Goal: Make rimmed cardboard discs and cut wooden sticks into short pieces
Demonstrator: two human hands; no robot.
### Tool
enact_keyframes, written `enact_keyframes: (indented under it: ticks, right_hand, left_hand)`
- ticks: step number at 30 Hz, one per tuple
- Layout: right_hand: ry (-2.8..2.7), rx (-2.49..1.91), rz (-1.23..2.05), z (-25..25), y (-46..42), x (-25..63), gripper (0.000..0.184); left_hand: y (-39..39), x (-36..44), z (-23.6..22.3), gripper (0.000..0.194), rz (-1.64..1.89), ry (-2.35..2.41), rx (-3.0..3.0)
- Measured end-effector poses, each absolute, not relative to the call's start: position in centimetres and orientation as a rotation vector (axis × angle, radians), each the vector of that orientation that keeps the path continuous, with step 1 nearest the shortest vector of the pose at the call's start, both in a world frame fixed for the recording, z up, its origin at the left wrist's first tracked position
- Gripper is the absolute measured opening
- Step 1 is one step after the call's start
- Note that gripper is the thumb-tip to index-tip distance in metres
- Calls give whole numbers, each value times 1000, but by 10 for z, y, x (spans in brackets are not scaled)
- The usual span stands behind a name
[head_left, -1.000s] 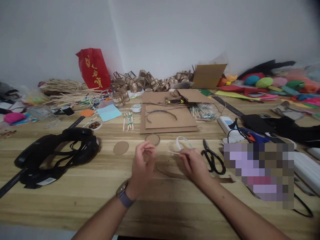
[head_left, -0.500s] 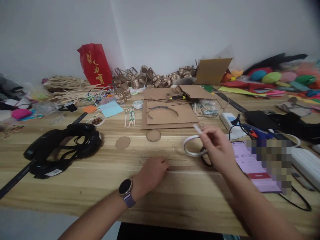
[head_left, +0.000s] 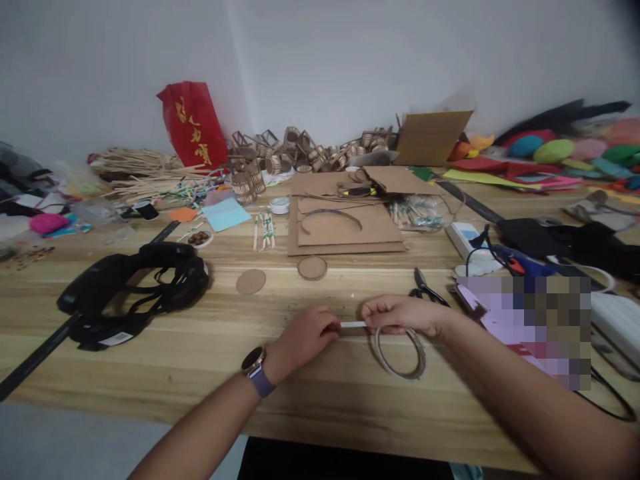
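My left hand (head_left: pixel 306 337) rests on the wooden table (head_left: pixel 150 347) with its fingers pinched on the free end of a white tape strip (head_left: pixel 353 325). My right hand (head_left: pixel 403 315) is closed on a thin roll of double-sided tape (head_left: pixel 399 352), and the strip stretches between the two hands. The roll hangs below my right fingers, just above the table. Black scissors (head_left: pixel 425 289) lie just behind my right hand. Two cardboard discs (head_left: pixel 312 267) lie farther back.
A black headset (head_left: pixel 135 287) lies at the left. Flat cardboard sheets (head_left: pixel 345 230) lie in the middle, small cardboard baskets (head_left: pixel 300 157) and a red bag (head_left: pixel 194 127) at the back. A phone (head_left: pixel 505 320), cables and coloured felt (head_left: pixel 550 160) crowd the right.
My right hand picked the tape roll up from the table and brought it toward me. My left hand took hold of the strip's free end, which is pulled out between my hands.
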State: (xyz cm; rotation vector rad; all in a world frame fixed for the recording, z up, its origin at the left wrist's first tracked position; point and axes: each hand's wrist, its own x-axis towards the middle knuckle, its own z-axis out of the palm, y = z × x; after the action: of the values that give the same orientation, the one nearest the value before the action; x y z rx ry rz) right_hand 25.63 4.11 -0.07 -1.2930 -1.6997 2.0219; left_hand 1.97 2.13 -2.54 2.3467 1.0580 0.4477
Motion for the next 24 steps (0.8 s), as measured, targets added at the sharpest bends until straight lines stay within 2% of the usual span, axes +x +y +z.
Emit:
enact_keyframes:
  ticks: [7, 12, 24]
  right_hand:
    - [-1801, -1361, 1932, -2, 40, 250, 33]
    - [-1906, -1442, 1868, -1, 41, 242, 31]
    - [-1959, -1552, 1751, 3, 37, 229, 29]
  left_hand:
    - [29, 10, -28, 18, 383, 1022, 2324]
    - [27, 10, -31, 35, 447, 1065, 2273]
    - [24, 14, -30, 40, 479, 1107, 2213]
